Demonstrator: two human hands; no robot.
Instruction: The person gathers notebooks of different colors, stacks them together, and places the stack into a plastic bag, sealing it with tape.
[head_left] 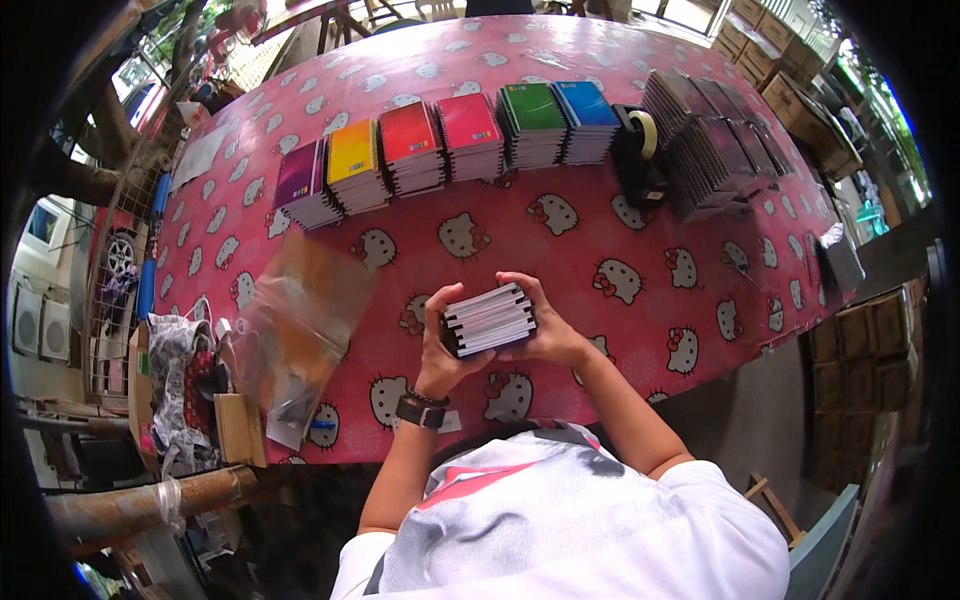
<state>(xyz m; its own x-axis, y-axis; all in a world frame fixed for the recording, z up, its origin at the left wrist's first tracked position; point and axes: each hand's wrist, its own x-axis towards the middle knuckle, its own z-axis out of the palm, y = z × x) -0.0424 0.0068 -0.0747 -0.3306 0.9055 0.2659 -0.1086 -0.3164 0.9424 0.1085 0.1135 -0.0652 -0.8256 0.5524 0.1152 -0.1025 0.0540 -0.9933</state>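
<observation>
Gripping a stack of small notebooks (490,320) from both ends: left hand (445,348) and right hand (548,335) equally close, page edges running roughly left-right, pink spiral-notebook pile (470,122) straight off toward the table's (520,250) far side.

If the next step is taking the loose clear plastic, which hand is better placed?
Probably the left hand: it is nearer the clear plastic, lying to its left. Both hands hold a notebook stack; the right hand might support it alone.
</observation>
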